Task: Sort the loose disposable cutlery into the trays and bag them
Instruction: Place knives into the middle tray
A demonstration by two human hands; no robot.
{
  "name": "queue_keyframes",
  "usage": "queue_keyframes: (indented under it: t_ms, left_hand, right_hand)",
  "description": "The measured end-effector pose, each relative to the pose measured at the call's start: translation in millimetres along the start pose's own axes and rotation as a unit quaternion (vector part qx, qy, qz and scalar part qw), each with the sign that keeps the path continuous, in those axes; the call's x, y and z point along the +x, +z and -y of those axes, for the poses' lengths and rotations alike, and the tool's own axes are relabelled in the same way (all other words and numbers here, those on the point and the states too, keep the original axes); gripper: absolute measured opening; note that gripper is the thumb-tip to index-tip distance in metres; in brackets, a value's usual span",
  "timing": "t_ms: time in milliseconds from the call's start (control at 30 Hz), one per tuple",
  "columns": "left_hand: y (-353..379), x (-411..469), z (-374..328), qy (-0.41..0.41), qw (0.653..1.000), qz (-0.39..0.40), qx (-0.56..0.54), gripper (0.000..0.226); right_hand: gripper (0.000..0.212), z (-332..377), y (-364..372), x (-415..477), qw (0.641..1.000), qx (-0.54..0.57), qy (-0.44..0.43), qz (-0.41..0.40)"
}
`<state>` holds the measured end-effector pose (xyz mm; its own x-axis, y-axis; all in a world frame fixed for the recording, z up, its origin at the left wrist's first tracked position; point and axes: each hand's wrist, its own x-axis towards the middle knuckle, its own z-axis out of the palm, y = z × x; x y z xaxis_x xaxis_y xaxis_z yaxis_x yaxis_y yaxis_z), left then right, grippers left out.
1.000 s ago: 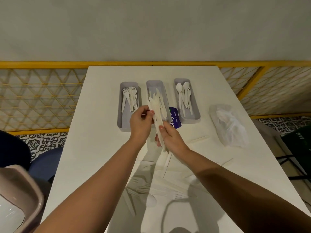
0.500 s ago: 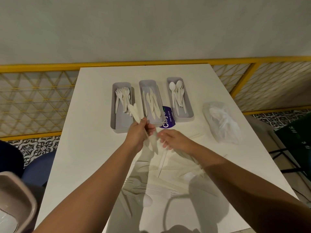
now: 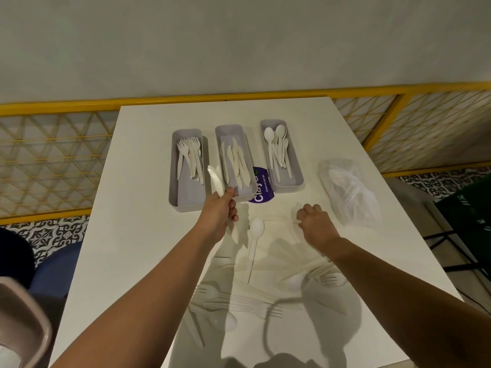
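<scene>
Cutlery (image 3: 256, 229), white (knives (image 3: 236, 166) slightly creamier)

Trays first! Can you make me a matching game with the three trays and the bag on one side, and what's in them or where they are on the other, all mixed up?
Column one:
1. left tray
2. middle tray
3. right tray
4. bag

Column two:
a. holds spoons
b. holds forks
c. holds knives
d. clear plastic, lying on the table to the right of all the trays

Right pairs: 1-b, 2-c, 3-a, 4-d.
</scene>
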<state>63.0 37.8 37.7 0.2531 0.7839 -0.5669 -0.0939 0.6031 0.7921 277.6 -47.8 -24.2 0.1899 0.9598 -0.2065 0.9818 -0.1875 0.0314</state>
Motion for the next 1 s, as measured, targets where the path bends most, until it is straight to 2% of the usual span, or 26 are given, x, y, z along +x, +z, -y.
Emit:
queue_keyframes:
  t_ms: [133, 267, 367, 567, 767, 1000]
  left_hand:
    - [2, 4, 2, -0.008, 1.000, -0.012, 0.013, 0.014]
    - [5, 8, 4, -0.007, 1.000, -0.016, 0.012, 0.015]
    - [8, 10, 5, -0.001, 1.000, -0.012, 0.013, 0.015]
    - [11, 11, 4, -0.001, 1.000, -0.011, 0.007, 0.015]
    - [10, 15, 5, -0.008, 0.999, -0.023, 0.022, 0.016]
    - [12, 15, 5, -0.006, 1.000, -0.025, 0.016, 0.019]
  right_hand:
    - [0.030, 0, 1, -3, 1.000, 0.021, 0.018, 0.005]
    - [0.028, 6, -2, -8, 0.982, 0.187, 0.018, 0.023]
    - [0.022, 11, -4, -12, 0.974, 0.221, 0.002, 0.047]
    - [0.050, 11, -10, -12, 0.979, 0.180, 0.019, 0.090]
    - [0.032, 18, -11, -5, 0.984, 0.152, 0.028, 0.089]
    - [0.033, 34, -13, 0, 0.993, 0.085, 0.011, 0.078]
